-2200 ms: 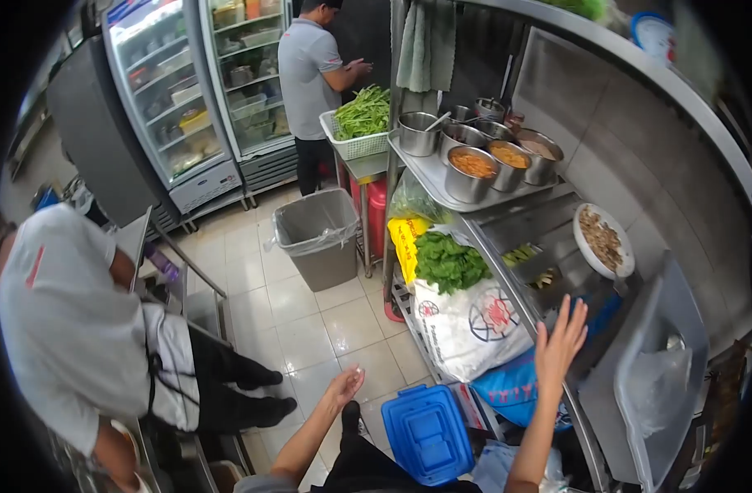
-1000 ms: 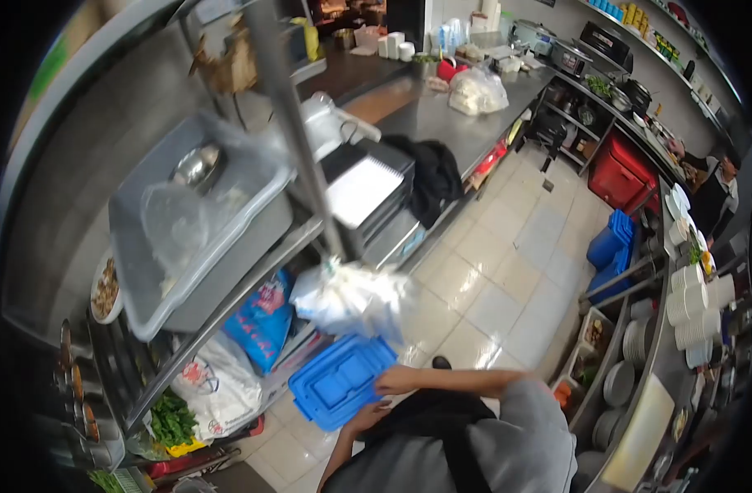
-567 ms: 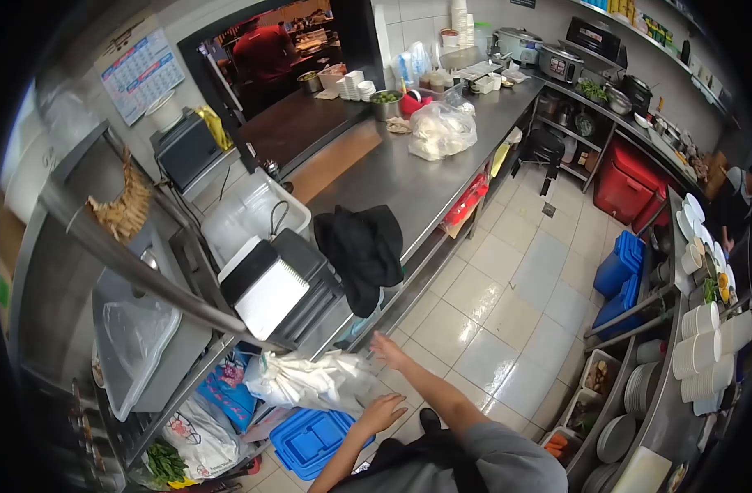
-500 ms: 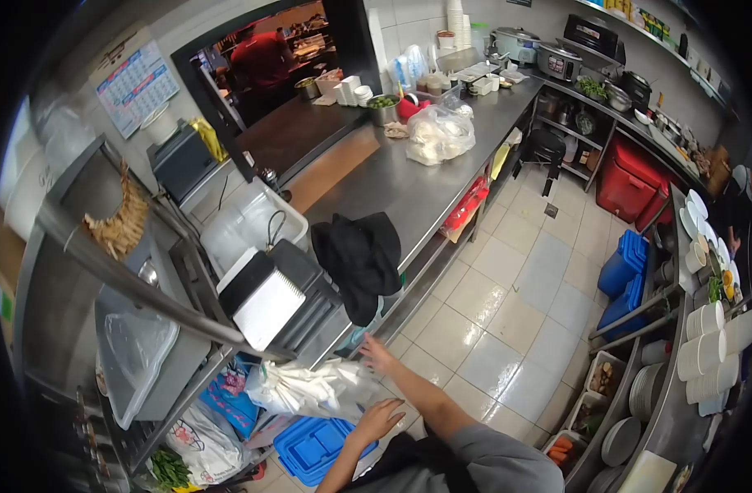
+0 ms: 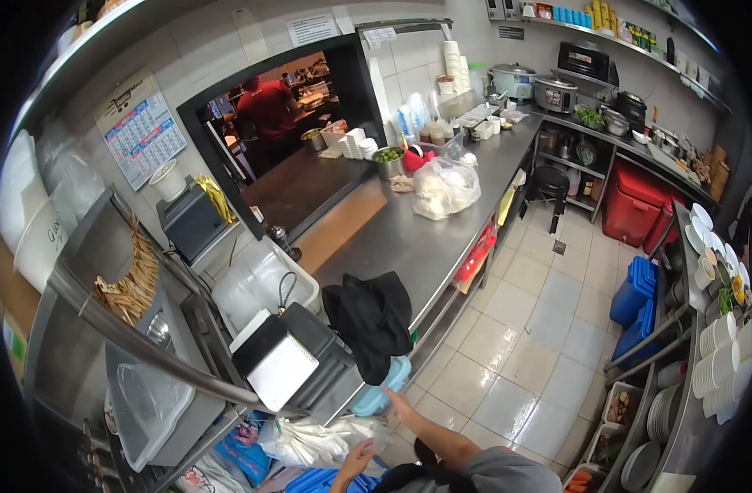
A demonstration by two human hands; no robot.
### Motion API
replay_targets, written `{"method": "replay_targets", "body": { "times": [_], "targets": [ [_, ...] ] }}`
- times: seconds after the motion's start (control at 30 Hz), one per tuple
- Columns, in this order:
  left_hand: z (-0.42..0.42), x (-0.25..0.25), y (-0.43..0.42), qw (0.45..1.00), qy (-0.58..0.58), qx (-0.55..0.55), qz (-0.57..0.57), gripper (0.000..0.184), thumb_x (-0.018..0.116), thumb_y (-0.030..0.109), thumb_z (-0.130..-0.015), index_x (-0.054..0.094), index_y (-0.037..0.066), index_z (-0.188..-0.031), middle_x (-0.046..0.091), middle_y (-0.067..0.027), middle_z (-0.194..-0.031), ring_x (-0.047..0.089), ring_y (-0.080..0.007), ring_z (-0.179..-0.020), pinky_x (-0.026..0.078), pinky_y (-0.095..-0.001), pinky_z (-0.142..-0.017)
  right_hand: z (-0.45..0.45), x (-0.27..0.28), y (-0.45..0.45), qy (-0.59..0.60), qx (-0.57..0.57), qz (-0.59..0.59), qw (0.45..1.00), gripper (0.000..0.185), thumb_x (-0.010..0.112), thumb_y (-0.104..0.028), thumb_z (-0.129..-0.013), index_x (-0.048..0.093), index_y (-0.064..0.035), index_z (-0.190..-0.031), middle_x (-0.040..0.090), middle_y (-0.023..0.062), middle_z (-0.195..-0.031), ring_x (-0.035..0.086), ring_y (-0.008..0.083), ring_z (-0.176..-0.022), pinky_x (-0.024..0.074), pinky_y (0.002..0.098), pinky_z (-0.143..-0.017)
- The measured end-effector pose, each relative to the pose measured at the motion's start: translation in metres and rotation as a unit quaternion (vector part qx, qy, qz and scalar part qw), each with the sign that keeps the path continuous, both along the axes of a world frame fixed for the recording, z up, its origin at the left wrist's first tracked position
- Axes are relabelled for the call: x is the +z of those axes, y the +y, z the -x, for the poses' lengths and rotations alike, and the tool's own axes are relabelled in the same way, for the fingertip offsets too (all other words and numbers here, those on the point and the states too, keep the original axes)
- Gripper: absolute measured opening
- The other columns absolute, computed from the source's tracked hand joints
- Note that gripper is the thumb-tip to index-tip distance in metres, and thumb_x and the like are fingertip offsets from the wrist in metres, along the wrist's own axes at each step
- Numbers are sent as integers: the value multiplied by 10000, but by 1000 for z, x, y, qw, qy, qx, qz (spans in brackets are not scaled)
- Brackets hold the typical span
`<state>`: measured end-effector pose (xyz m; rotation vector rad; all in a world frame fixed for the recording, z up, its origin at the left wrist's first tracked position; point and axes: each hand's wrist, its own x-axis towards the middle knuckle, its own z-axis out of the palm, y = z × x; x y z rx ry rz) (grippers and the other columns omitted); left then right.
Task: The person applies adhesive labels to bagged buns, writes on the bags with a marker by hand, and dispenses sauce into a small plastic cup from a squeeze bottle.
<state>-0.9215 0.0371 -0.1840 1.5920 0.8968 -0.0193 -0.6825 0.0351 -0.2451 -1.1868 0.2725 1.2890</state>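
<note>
Both hands have left the rim of the blue lidded tub (image 5: 318,481), where they appeared a second ago, and the view has swung up along a steel worktop (image 5: 396,246). The right hand (image 5: 400,407) reaches out with fingers stretched, just beside a light-blue plastic item (image 5: 386,386); whether they touch cannot be told. That item sits below the worktop's front edge, near its closest corner, partly hidden by black cloth (image 5: 367,320) hanging over the edge. The left hand (image 5: 359,458) is loosely spread, near a white bundle in clear plastic (image 5: 322,438). Above the bundle, at the worktop's near end, lies an open notebook (image 5: 284,374). Farther along the front edge rests a filled plastic bag (image 5: 446,187).
</note>
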Motion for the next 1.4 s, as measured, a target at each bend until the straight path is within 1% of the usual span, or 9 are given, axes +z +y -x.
{"method": "replay_targets", "body": {
  "times": [0.1, 0.27, 0.37, 0.63, 0.8, 0.93, 1.07, 1.17, 1.4],
  "targets": [
    [-16, -30, 18, 964, -10, 214, 159, 615, 585, 383, -915, 350, 126, -1422, 503, -102, -1313, 544, -239, -1106, 481, -421, -858, -6, -9, -38, -36, 14, -1, 999, 716, 770, -411, -751, 459, -91, -1310, 435, 76, -1382, 335, 283, -1305, 225, 581, -1057],
    [-44, -67, 50, 772, -111, 466, 417, 718, 551, 545, -874, 301, 147, -1416, 449, -134, -1290, 436, -305, -1202, 381, -505, -975, -16, -11, -96, 8, -48, -58, 997, 459, 761, -242, -788, 558, -117, -1181, 580, 54, -1199, 489, 251, -1164, 377, 550, -978],
    [-70, -64, 48, 777, -117, 428, 447, 579, 556, 492, -887, 407, 121, -1306, 452, -130, -1294, 459, -319, -1189, 390, -520, -993, -32, 28, -123, -43, -40, -28, 998, 234, 781, -254, -770, 630, -127, -897, 643, 19, -926, 584, 186, -912, 433, 464, -829],
    [-116, -73, -4, 767, 52, 163, 618, 652, 700, 324, -826, 375, 112, -1351, 419, -106, -1328, 423, -375, -1233, 361, -598, -1026, -69, 120, -212, -130, -61, 157, 977, 242, 774, -248, -767, 634, -90, -886, 624, 18, -851, 582, 160, -760, 460, 354, -649],
    [-212, -42, -60, 797, 95, 21, 595, 725, 726, 380, -798, 342, 155, -1371, 330, -78, -1397, 368, -372, -1269, 352, -610, -1005, -94, 135, -322, -99, -211, 186, 955, 249, 753, -226, -784, 619, -64, -916, 614, 54, -835, 600, 215, -716, 481, 406, -541],
    [-297, 46, -96, 838, 21, -68, 541, 641, 705, 386, -823, 386, 177, -1339, 359, -64, -1366, 393, -325, -1235, 362, -576, -970, -106, 179, -373, -158, -368, 128, 907, 365, 718, -218, -813, 590, -35, -1101, 595, 127, -1076, 605, 322, -915, 520, 522, -736],
    [-356, 121, -100, 889, -90, -103, 436, 441, 660, 361, -874, 492, 146, -1220, 482, -31, -1242, 461, -186, -1122, 360, -467, -979, -149, 256, -371, -136, -372, 43, 917, 483, 586, -238, -910, 428, -3, -1301, 541, 144, -1252, 545, 312, -1142, 458, 542, -910],
    [-380, 148, -77, 914, -167, -46, 366, 410, 660, 316, -882, 510, 99, -1196, 555, -9, -1137, 494, -135, -1084, 381, -367, -967, -192, 277, -350, -179, -356, -25, 917, 338, 626, -225, -896, 556, -36, -1167, 606, 88, -1083, 606, 231, -940, 496, 416, -744],
    [-433, 230, 9, 907, -342, 122, 213, 258, 574, 208, -945, 566, 63, -1158, 599, -19, -1105, 554, -119, -1012, 433, -325, -891, -314, 301, -235, -219, -191, -126, 949, 320, 641, -251, -889, 576, -59, -1137, 607, 59, -1086, 578, 210, -1003, 457, 440, -836]
  ]
}}
